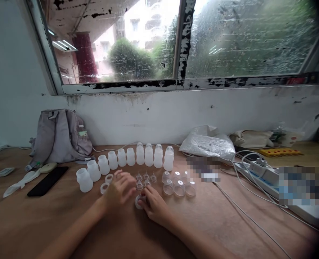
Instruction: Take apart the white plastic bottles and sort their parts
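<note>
Both my hands meet at the middle of a brown table. My right hand is closed around a small white ring-shaped cap that rests on the table. My left hand lies over it from the left, fingers curled and touching the same cap. Behind the hands stands a curved row of several translucent white bottles; those at the right end carry clear caps. Loose white rings, small teats and clear dome caps lie close by.
A grey backpack leans on the wall at the left, with a black phone and a white glove in front. A white plastic bag, a power strip and white cables are on the right.
</note>
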A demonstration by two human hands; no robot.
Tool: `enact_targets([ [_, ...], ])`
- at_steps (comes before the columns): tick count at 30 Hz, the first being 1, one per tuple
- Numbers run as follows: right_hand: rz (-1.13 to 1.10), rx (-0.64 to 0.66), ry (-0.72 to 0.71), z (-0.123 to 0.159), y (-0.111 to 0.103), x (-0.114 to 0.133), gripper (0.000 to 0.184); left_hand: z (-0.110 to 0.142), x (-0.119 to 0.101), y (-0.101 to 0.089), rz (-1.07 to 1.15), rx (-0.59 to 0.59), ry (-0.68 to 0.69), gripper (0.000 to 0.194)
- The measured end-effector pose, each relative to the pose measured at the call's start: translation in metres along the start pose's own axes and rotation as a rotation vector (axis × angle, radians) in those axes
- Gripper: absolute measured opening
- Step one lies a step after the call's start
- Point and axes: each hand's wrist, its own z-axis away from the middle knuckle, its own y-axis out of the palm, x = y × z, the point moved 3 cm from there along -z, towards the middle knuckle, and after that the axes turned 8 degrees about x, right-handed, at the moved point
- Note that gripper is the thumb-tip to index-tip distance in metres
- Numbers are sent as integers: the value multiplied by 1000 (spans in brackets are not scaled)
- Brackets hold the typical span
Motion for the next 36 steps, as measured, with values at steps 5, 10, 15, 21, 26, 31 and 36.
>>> enact_targets([
  [5, -78, -45, -38, -2, 4, 2, 13, 24, -14, 18, 69, 47, 162, 15],
  [10, -137, -30, 12, -3, 7, -2, 18, 26, -17, 23, 118, 154, 181, 22],
  [15, -252, 9, 47, -2, 5, -2, 24, 27, -17, 23, 180, 186, 119, 27],
  [21, -299, 42, 69, -3, 3, 0, 25, 24, -18, 24, 269, 211, 76, 29],
  [26, -277, 18, 45, -4, 6, -3, 25, 25, -17, 25, 281, 228, 52, 27],
  [31, -259, -14, 12, -4, 5, -3, 25, 26, -16, 25, 268, 226, 50, 24],
  [36, -244, -77, 15, -4, 0, -2, 25, 25, -14, 24, 241, 214, 78, 16],
])
